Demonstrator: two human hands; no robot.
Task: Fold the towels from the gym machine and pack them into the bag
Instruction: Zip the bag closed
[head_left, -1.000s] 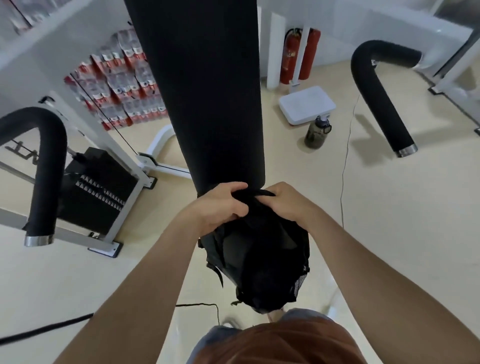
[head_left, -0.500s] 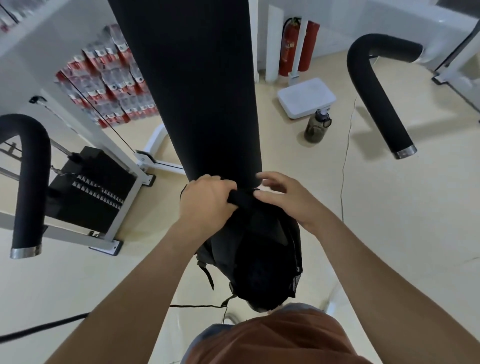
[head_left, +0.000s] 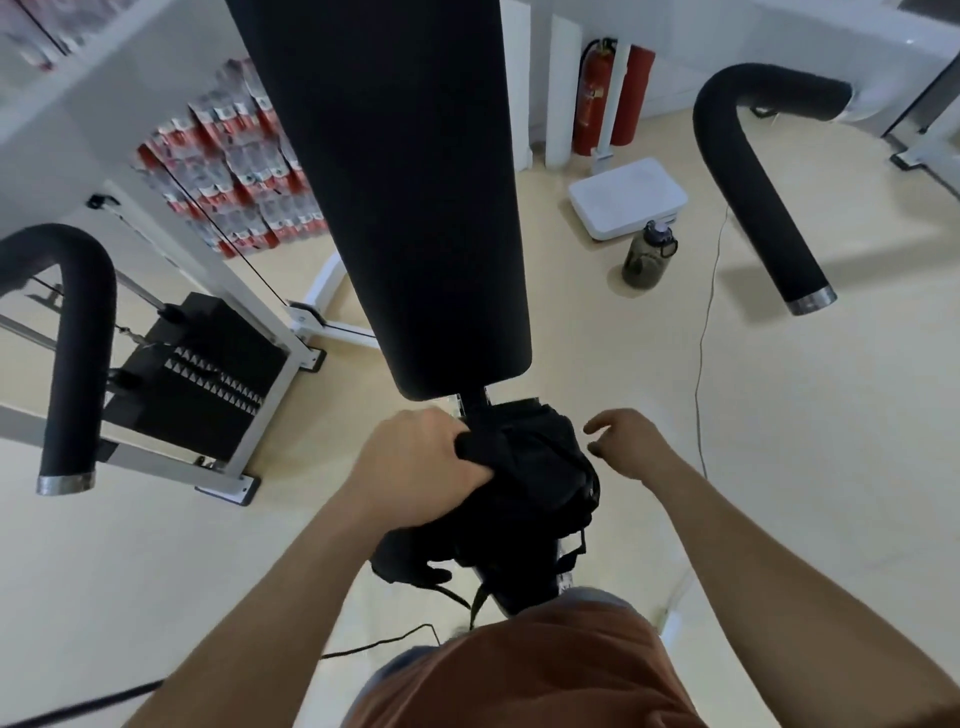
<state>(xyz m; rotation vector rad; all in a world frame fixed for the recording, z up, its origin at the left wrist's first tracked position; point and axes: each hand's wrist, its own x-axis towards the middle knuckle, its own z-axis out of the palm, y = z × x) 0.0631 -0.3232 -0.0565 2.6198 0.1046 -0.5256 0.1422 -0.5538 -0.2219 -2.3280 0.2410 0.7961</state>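
While bunched black fabric at the top of the bag (head_left: 524, 488) is gripped by the left hand (head_left: 421, 467), the right hand (head_left: 631, 441) is held just beside it, fingers loosely spread and nothing clasped. The bag, a soft, crumpled black pack with dangling straps, is seen directly below the lower end of the machine's long black pad (head_left: 395, 182). Beyond, a pale beige floor (head_left: 779, 441) is crossed by a thin cable (head_left: 702, 332), and a black weight stack (head_left: 197, 379), a dark water bottle (head_left: 647, 254), a white box (head_left: 628, 197) and red fire extinguishers (head_left: 597, 98) at the white wall are shown.
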